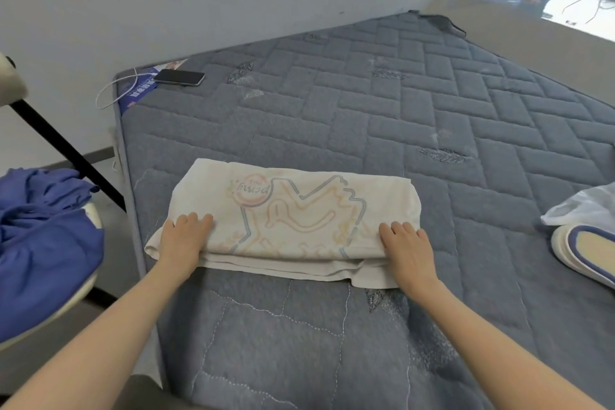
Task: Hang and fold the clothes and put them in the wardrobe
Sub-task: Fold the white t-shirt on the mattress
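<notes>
While the folded shirt (293,210) lies on the mattress (432,103), left hand (184,238) and right hand (408,248) press it, each grip spread.

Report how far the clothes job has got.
Done: the cream printed shirt lies folded into a band on the mattress. In hand: the left hand and right hand rest on its two ends, fingers laid over the top layer. Left: the blue garment lies bunched and unfolded at the left, and no wardrobe is in view, so nothing shows as put away.
</notes>
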A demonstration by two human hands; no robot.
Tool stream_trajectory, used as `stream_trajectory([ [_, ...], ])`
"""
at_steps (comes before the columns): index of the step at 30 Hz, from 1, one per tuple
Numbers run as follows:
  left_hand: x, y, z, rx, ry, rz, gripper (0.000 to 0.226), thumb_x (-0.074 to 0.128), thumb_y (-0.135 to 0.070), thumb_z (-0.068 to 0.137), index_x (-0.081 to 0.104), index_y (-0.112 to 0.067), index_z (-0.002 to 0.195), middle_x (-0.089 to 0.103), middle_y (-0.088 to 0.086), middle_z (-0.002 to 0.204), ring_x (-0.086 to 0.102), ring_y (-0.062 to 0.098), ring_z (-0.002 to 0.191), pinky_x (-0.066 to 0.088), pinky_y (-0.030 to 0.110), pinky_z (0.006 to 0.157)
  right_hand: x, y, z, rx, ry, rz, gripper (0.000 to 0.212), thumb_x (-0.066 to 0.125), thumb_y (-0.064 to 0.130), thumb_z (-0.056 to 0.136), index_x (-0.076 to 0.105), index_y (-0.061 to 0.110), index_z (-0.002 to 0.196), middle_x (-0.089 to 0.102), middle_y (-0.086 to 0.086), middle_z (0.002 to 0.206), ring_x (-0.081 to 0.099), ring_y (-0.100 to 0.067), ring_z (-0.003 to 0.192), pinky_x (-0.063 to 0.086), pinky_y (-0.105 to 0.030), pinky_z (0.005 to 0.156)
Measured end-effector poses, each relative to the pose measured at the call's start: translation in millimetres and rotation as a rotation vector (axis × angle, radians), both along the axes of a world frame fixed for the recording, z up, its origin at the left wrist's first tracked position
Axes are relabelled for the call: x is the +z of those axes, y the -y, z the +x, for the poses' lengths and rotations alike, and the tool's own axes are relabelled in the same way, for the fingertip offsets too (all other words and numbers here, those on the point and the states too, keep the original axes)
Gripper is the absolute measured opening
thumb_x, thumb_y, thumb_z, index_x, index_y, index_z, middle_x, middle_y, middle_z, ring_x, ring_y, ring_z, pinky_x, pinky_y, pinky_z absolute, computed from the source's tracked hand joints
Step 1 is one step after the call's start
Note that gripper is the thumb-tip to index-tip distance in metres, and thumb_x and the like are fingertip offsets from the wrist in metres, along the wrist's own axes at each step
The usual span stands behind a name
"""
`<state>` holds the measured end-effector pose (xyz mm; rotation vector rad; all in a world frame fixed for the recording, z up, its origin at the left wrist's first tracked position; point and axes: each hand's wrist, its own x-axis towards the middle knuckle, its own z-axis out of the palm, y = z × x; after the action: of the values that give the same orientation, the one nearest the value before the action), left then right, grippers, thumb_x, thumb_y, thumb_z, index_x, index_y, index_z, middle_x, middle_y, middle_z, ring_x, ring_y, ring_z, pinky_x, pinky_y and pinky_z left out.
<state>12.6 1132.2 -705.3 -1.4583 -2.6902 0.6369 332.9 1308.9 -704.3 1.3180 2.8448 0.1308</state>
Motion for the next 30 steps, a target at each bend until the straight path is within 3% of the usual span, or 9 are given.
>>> stream_trajectory([
  [2,-3,0,6,0.04,0.067,0.01,0.053,0.051,-0.008,0.086,0.031,-0.021,0.133,0.041,0.003,0.125,0.044,0.021,0.115,0.037,0.03,0.086,2,1,4,-0.109,-0.114,-0.01,0.026,0.05,-0.007,0.072,0.039,0.014,0.082,0.051,-0.004,0.072,0.045,-0.027,0.061,0.018,-0.028,0.049],
  [4,-3,-5,16,-0.009,0.105,0.031,0.058,0.053,-0.01,0.083,0.03,-0.023,0.135,0.038,0.003,0.127,0.042,0.022,0.115,0.036,0.031,0.084,4,-2,9,-0.237,-0.183,-0.022,0.019,0.049,0.006,0.078,0.032,0.015,0.08,0.049,-0.002,0.065,0.04,-0.028,0.055,0.015,-0.028,0.045],
  [6,-1,-15,30,-0.112,0.177,0.073,0.062,0.054,-0.015,0.079,0.032,-0.028,0.135,0.038,0.002,0.126,0.041,0.022,0.113,0.034,0.031,0.082,3,-5,12,-0.343,-0.352,-0.063,0.021,0.054,0.019,0.079,0.035,0.015,0.073,0.051,-0.004,0.061,0.043,-0.029,0.054,0.021,-0.029,0.046],
  [10,-1,-43,79,-0.284,0.453,0.113,0.064,0.056,-0.036,0.081,0.029,-0.035,0.14,0.035,0.0,0.138,0.039,0.022,0.124,0.035,0.039,0.095,2,-3,14,-0.414,-0.742,-0.295,0.024,0.064,0.027,0.081,0.047,0.016,0.068,0.056,0.004,0.062,0.052,-0.019,0.06,0.036,-0.031,0.051],
  [12,-4,-56,109,-0.359,0.524,0.148,0.061,0.052,-0.039,0.087,0.028,-0.034,0.142,0.034,-0.002,0.143,0.038,0.022,0.127,0.035,0.04,0.098,1,-4,17,-0.342,-0.719,-0.435,0.008,0.066,0.022,0.084,0.061,0.016,0.085,0.068,0.003,0.084,0.061,-0.017,0.08,0.047,-0.03,0.069],
  [15,-12,-71,140,-0.402,0.6,0.199,0.054,0.045,-0.036,0.094,0.026,-0.033,0.145,0.036,-0.004,0.145,0.04,0.021,0.127,0.037,0.038,0.097,1,-7,25,-0.201,-0.517,-0.529,0.038,0.062,0.009,0.081,0.06,0.016,0.119,0.065,-0.001,0.115,0.059,-0.019,0.104,0.045,-0.027,0.084],
  [18,-18,-79,154,-0.344,0.621,0.223,0.049,0.043,-0.032,0.097,0.03,-0.034,0.144,0.038,-0.005,0.143,0.041,0.022,0.124,0.04,0.037,0.092,-2,-8,32,-0.139,-0.314,-0.546,0.052,0.058,0.006,0.082,0.052,0.014,0.133,0.057,-0.01,0.128,0.055,-0.029,0.112,0.045,-0.033,0.089],
  [24,-24,-87,163,-0.223,0.692,0.37,0.045,0.037,-0.016,0.095,0.054,-0.038,0.13,0.055,-0.007,0.126,0.05,0.027,0.114,0.043,0.035,0.077,-4,-10,42,-0.214,-0.364,-0.575,0.044,0.056,-0.004,0.076,0.061,0.01,0.117,0.06,-0.008,0.105,0.055,-0.023,0.094,0.04,-0.027,0.075],
  [30,-23,-90,164,-0.205,0.744,0.385,0.046,0.038,-0.013,0.091,0.06,-0.037,0.123,0.061,-0.004,0.124,0.053,0.027,0.112,0.047,0.036,0.081,3,-16,52,-0.217,-0.312,-0.697,0.027,0.07,0.004,0.071,0.068,0.011,0.097,0.054,0.001,0.09,0.052,-0.014,0.083,0.033,-0.016,0.062],
])
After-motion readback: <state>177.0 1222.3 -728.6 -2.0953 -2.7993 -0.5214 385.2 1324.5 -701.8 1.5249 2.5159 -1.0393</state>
